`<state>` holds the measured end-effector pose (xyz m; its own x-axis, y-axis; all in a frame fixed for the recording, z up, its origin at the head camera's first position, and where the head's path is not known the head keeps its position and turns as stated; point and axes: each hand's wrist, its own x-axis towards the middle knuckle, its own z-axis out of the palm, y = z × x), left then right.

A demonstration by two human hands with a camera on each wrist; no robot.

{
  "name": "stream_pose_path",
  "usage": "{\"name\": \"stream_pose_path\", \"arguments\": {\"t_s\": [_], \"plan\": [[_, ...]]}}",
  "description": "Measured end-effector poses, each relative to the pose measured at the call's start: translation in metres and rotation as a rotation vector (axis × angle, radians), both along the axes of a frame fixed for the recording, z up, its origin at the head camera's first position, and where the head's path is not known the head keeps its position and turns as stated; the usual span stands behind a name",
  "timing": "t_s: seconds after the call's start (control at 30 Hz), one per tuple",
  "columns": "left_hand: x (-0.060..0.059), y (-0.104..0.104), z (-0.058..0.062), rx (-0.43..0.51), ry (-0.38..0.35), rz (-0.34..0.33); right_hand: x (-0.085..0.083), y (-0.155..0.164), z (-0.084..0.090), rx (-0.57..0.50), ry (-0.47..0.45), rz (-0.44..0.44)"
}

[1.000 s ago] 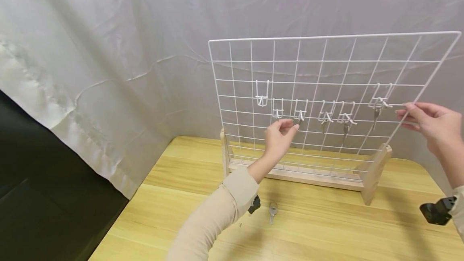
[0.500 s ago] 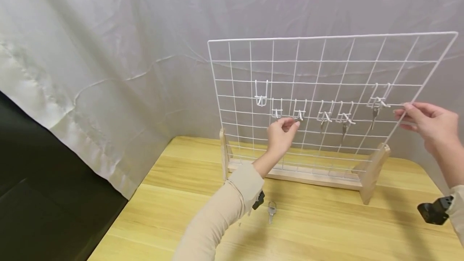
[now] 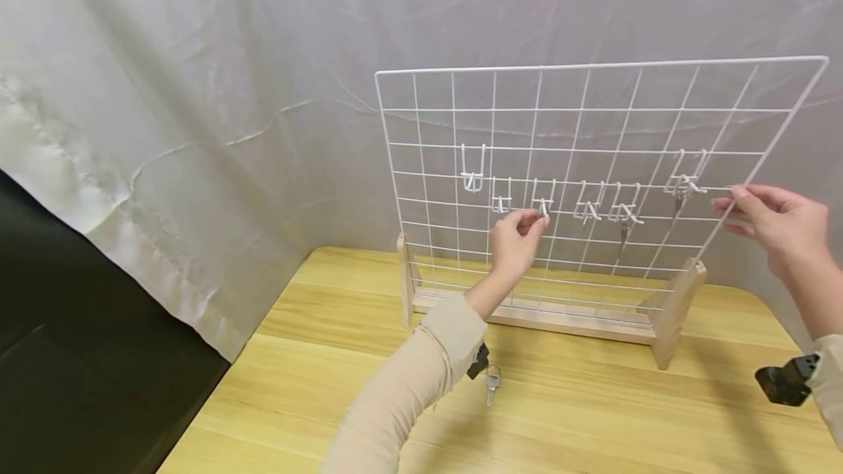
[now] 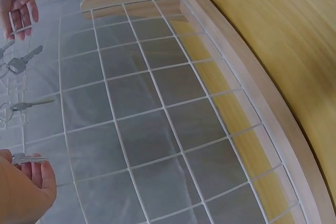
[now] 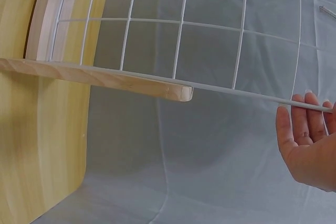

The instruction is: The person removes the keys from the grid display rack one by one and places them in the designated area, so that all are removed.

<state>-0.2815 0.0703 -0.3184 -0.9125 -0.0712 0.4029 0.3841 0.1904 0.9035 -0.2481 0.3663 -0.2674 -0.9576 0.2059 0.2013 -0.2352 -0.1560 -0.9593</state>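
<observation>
A key (image 4: 25, 158) was pinched between the curled fingers of the left hand (image 3: 514, 240) and held at a white hook (image 3: 543, 205) on the wire grid panel (image 3: 658, 86), which stood upright in a wooden base (image 3: 675, 313) on the worktop (image 3: 593, 415). The panel's edge at 3 o'clock was touched by the right hand (image 3: 777, 225), its fingers extended and slightly apart. A second key (image 3: 491, 380) lay on the worktop at 6 o'clock from the left hand.
</observation>
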Motion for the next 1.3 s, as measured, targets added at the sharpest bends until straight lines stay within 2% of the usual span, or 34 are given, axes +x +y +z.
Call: {"name": "stream_pose_path", "arguments": {"t_s": [0.23,0.6,0.83,0.97,1.3], "plan": [[0.001,0.0,0.003,0.023,0.007,0.003,0.001,-0.001,0.0,0.015,-0.01,-0.01],[0.006,-0.009,0.003,0.021,0.004,-0.043,-0.002,0.003,-0.005,0.04,-0.019,-0.031],[0.011,-0.015,0.003,0.039,0.034,-0.087,-0.002,0.002,-0.007,0.073,-0.019,-0.049],[0.015,-0.019,0.003,0.017,0.038,-0.104,-0.002,0.0,-0.007,0.045,-0.011,-0.044],[0.019,-0.024,0.005,-0.005,0.057,-0.13,-0.001,-0.001,-0.007,0.064,-0.009,-0.044]]}}
